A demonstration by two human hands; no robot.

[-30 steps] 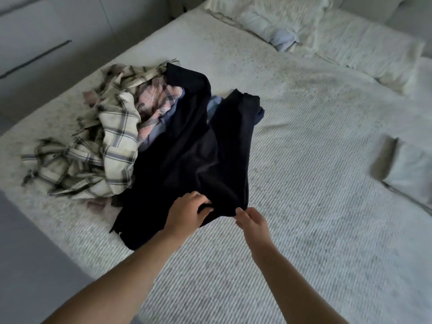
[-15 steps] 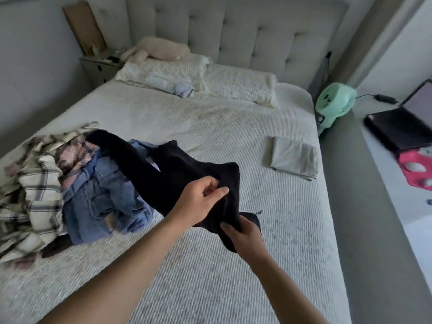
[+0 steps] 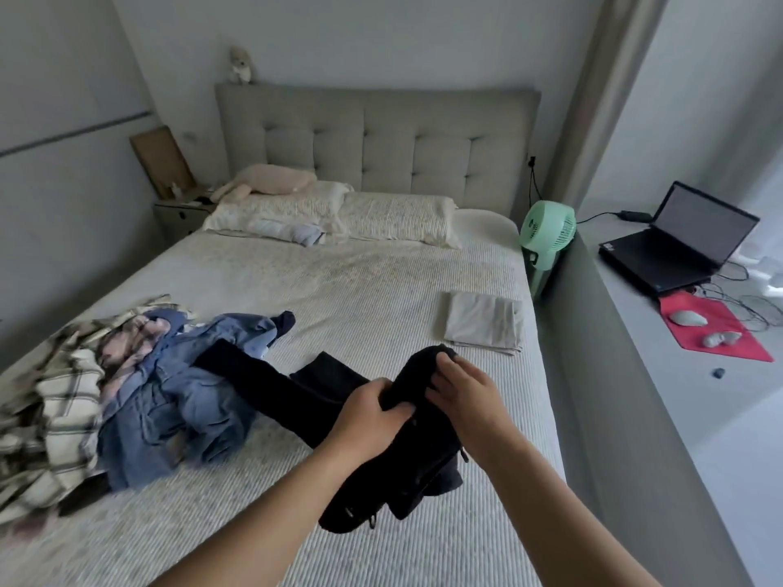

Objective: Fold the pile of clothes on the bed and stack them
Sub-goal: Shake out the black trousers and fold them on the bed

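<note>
The bed (image 3: 381, 298) fills most of the view, its ribbed cover running from the pillows by the headboard down to the near edge. On its left side lies the pile of clothes (image 3: 127, 396): a cream plaid piece against the left edge, a pink checked one and crumpled blue denim further in. One grey folded piece (image 3: 483, 328) already lies flat near the right edge, well apart from the pile. Between them, lifted over the near middle of the bed, is a black garment (image 3: 406, 459), one long part trailing back onto the denim, the rest hanging bunched below the hands.

The left hand (image 3: 373, 417) has its fingers curled round a gathered fold of the black cloth. The right hand (image 3: 462, 387) grips the top of the same cloth just beside it, fingers bent over the edge.

This looks like the sorting-out step, with most of the pile not yet folded. To do it well, the hands should slide apart along one hem or waistband until the cloth hangs flat, draw the trailing part clear of the denim so nothing else is dragged along, then spread the garment on the bare cover near the middle before folding. The grey piece seems the natural base for the stack.
</note>
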